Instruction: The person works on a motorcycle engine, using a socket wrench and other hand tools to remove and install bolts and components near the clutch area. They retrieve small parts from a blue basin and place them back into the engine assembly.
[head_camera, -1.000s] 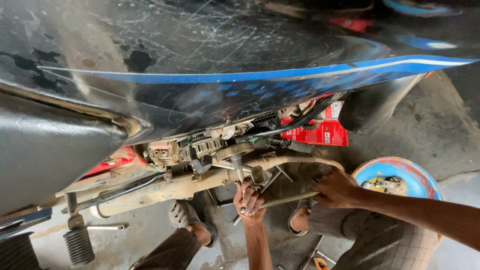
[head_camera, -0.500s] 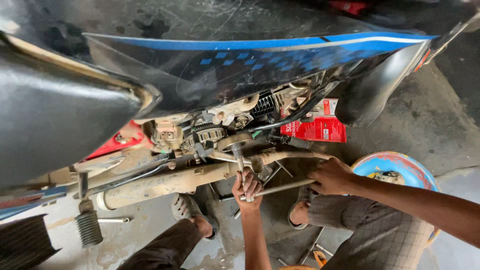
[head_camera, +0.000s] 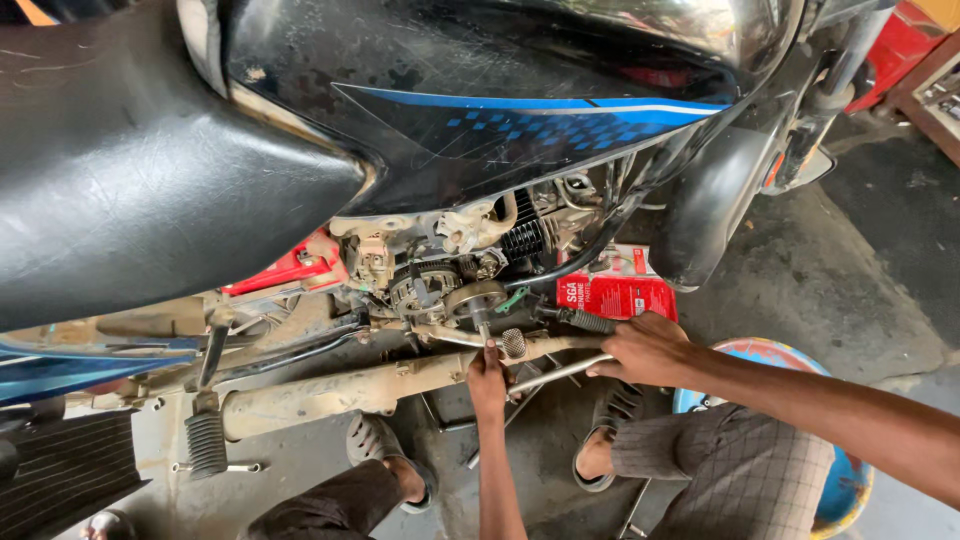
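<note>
I look down over a black motorcycle with a blue stripe on its tank (head_camera: 520, 110). The open engine side (head_camera: 450, 290) shows a round clutch part and gears. My left hand (head_camera: 487, 372) reaches up from below, shut on a short metal tool shaft (head_camera: 483, 332) that points into the round part. My right hand (head_camera: 645, 350) comes in from the right and grips the end of a long metal bar (head_camera: 555, 375) running toward the left hand. Where bar and shaft meet is hidden by my fingers.
A muddy exhaust pipe (head_camera: 330, 392) and a ribbed foot peg (head_camera: 206, 442) lie left of the hands. A red box (head_camera: 620, 295) sits behind the engine, a blue round tub (head_camera: 790, 355) at the right. My sandalled feet (head_camera: 375, 440) rest on the concrete floor (head_camera: 820, 270).
The view has swung so the motorcycle sits further right and closer. Both hands stay on the tool at the engine, the right hand a little nearer the left.
</note>
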